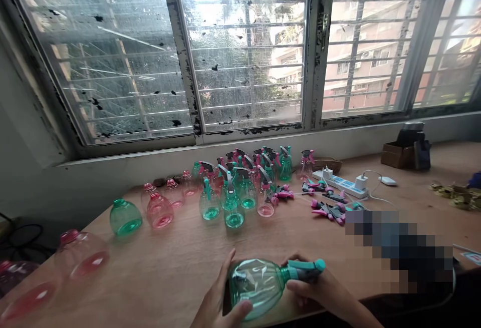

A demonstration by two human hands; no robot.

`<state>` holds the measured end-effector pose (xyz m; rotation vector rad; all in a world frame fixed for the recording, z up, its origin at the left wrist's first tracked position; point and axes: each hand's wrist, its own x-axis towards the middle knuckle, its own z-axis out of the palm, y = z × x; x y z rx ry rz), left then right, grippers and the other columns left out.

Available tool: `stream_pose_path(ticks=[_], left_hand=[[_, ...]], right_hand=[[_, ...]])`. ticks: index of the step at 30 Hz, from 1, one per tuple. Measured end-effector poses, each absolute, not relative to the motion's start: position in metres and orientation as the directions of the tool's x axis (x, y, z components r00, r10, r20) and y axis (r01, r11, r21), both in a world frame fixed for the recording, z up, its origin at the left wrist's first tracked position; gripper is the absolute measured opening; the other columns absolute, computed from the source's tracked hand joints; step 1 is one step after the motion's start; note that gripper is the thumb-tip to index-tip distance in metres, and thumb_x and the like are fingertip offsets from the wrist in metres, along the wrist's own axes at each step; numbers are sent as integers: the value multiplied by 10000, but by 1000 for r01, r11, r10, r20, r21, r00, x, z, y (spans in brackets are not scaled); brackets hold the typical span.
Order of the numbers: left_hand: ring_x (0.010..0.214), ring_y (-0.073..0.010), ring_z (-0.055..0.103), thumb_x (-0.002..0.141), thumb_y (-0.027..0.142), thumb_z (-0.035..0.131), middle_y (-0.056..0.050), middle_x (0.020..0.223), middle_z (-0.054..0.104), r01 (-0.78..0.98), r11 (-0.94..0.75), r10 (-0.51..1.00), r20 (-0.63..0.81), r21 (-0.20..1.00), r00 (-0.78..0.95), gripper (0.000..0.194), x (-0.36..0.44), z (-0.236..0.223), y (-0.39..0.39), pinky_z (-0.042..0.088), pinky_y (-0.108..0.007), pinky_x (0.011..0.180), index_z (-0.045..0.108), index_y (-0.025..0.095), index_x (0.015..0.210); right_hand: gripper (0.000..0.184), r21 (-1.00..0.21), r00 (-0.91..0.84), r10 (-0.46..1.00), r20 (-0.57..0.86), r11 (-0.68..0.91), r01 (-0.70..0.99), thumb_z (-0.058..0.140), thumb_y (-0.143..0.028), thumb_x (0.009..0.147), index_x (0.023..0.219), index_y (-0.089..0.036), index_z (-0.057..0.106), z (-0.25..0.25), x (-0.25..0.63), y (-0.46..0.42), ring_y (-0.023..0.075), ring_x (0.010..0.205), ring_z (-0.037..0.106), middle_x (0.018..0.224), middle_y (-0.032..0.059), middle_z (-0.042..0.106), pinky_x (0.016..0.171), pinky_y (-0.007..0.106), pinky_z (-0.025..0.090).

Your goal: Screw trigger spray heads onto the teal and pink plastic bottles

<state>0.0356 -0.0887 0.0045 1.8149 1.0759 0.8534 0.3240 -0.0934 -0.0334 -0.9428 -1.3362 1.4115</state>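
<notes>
1. at the front edge of a wooden table (176, 263), below a barred window (244, 52): a teal plastic spray bottle (255, 285) lies on its side in both hands, its head pointing right.
2. left hand (221, 293): closed around the bottle's round body, fingers curved across the side, thumb hidden. firm hold, by the look of it.
3. right hand (308, 285): closed around the neck, just under the teal and grey trigger head (306, 268). whether the head is fully seated cannot be told from here.
4. farther along the table: a tight cluster of capped spray bottles (240, 188), a headless pink bottle (160, 211), a headless green bottle (125, 217), loose pink trigger heads (326, 211) and a power strip (340, 184).
5. risks: smooth plastic could slip from the hands, and so close to the edge it could drop off the table. a head set on at a slant could cross its thread. one knock in the cluster could topple several bottles. any liquid spilled could reach the power strip; the colour pooled in the bottles may be liquid or reflection, cannot tell.
</notes>
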Motion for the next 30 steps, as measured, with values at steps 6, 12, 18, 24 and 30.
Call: stream_pose_path(ticks=[6,12,18,24,30], left_hand=[[1448,-315,463,715,298,848,-81,1571,511,339,-303,882,127,891,453,1069,38,5,-87,352,-370,1210,248,245,1599],[1450,-317,459,693,259,868,-70,1561,526,370,-321,888,141,872,438,1098,39,6,-87,359,-366,1202,248,264,1599],[1507,-369,355,771,814,564,-130,1596,478,322,-292,895,138,900,425,1126,35,0,-85,280,-425,1239,166,194,1622],[1485,-314,396,916,723,434,-99,1592,478,319,-228,923,100,920,371,893,37,2,-87,262,-397,1242,192,223,1616],[1553,-350,251,848,688,614,-68,1629,434,304,-187,916,54,934,397,980,34,8,-90,233,-460,1268,176,269,1619]], right_hand=[[491,-991,-214,975,60,32,-132,827,-485,778,1090,-168,620,-39,326,-89,121,437,590,556,-59,669,464,232,459],[545,-987,-197,979,55,23,-159,846,-516,751,1114,-182,615,-38,324,-90,120,468,614,616,-58,678,489,240,473],[487,-994,-212,976,39,17,-104,850,-502,736,1025,-185,619,-40,324,-90,132,484,609,576,-61,659,495,244,450],[437,-996,-245,969,22,1,-86,855,-489,726,961,-194,633,-39,324,-92,140,481,608,527,-54,659,501,236,450],[494,-989,-232,972,17,-18,-146,859,-522,728,1038,-178,688,-35,327,-93,124,466,620,696,0,721,454,224,447]])
